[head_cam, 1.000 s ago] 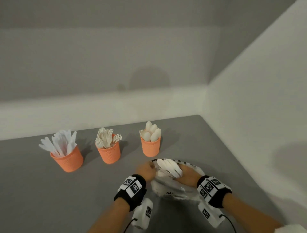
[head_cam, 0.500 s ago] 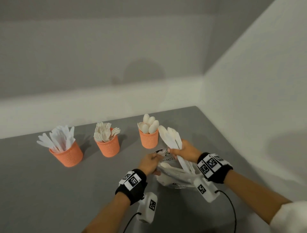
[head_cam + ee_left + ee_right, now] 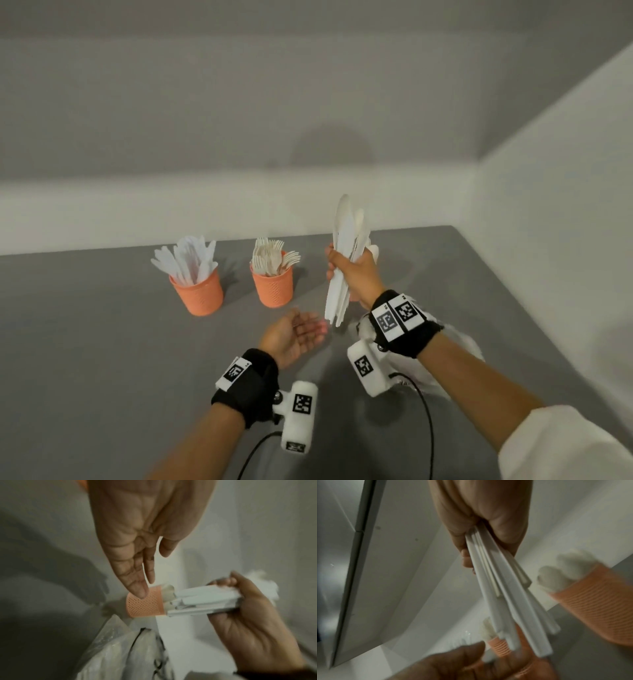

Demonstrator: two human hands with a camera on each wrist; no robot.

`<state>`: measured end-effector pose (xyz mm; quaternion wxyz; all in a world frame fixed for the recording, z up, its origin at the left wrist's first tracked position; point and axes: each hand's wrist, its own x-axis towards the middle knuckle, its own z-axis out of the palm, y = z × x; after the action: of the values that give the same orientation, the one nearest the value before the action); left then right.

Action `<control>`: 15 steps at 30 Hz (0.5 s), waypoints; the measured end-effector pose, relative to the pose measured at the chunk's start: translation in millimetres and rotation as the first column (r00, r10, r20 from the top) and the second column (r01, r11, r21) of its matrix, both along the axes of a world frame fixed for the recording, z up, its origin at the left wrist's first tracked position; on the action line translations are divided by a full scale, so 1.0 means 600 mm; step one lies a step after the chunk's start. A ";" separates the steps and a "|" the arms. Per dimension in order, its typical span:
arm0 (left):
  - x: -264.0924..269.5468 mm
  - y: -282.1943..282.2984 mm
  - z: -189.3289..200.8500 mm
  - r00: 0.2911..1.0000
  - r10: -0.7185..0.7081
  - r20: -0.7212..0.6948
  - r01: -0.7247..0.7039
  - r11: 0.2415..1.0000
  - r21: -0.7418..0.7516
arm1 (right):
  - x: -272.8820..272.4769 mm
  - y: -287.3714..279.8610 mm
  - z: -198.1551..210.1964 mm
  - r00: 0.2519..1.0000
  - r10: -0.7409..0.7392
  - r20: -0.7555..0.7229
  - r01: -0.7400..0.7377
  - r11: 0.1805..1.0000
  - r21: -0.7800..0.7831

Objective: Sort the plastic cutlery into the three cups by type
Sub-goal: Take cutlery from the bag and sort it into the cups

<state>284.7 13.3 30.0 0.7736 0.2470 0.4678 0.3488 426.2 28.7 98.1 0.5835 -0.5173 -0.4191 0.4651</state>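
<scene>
Three orange mesh cups stand in a row on the grey table. The left cup (image 3: 198, 295) holds knives and the middle cup (image 3: 274, 289) holds forks. The spoon cup (image 3: 144, 602) is almost hidden behind my right hand in the head view. My right hand (image 3: 351, 274) grips a bundle of white plastic cutlery (image 3: 346, 240) upright in the air, in front of that cup. The bundle's handles (image 3: 510, 601) fan out below my fist. My left hand (image 3: 299, 330) lies open, palm up, just under the handle ends, holding nothing.
A crumpled clear plastic bag (image 3: 120, 650) lies on the table under my right forearm. White walls close the table in at the back and on the right. Bare grey tabletop (image 3: 102, 359) stretches to the left and front.
My right hand pulled the cutlery bundle out of the bag and raised it upright. My left hand let go of the bag and opened palm up beneath the bundle.
</scene>
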 end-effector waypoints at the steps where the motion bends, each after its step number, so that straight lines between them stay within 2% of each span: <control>1: -0.019 -0.001 -0.006 0.998 0.024 0.051 -0.021 0.998 -0.060 | -0.020 0.002 0.003 1.000 -0.005 -0.014 0.005 1.000 0.020; 6: -0.092 0.000 -0.005 0.976 0.123 0.181 -0.082 0.973 -0.217 | -0.115 0.002 0.030 0.996 -0.030 -0.085 0.039 0.994 0.106; 10: -0.108 0.011 0.043 0.929 0.214 0.303 -0.151 0.964 -0.220 | -0.177 -0.002 -0.003 0.997 -0.036 -0.064 0.039 0.998 0.049; 12: -0.109 0.013 0.061 0.941 0.191 0.280 -0.148 0.975 -0.168 | -0.200 -0.003 -0.028 0.998 -0.031 -0.057 0.031 1.000 0.000; 15: -0.115 0.005 0.069 0.974 0.071 0.213 -0.051 0.994 -0.099 | -0.223 0.006 -0.057 0.998 -0.054 -0.037 0.053 0.998 -0.039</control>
<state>215.6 16.0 71.7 0.8195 0.1568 0.4039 0.3751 292.3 32.5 64.0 0.5935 -0.5305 -0.3850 0.4670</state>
